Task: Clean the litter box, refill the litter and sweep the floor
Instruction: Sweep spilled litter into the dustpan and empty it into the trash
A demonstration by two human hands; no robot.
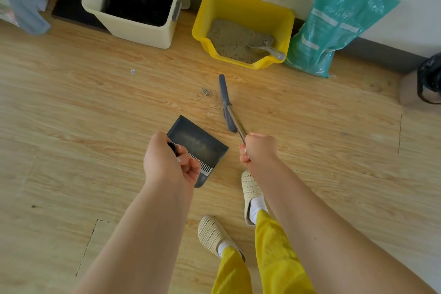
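Note:
My left hand (170, 159) grips the black handle of a dark grey dustpan (197, 141) standing on the wood floor with its mouth facing up and left. The thin metal stick of a grey broom (226, 102) is held in my right hand (258, 148), and the broom head lies on the floor just right of a small heap of spilled litter (205, 92). Against the wall stands the yellow litter box (243, 28), holding grey litter and a grey scoop (267, 48).
A cream bin (133, 5) lined with a black bag stands left of the litter box. A teal litter bag (334, 24) leans on the wall at right. A black bag (429, 79) sits at the far right edge. My slippered feet (250, 196) are below the dustpan.

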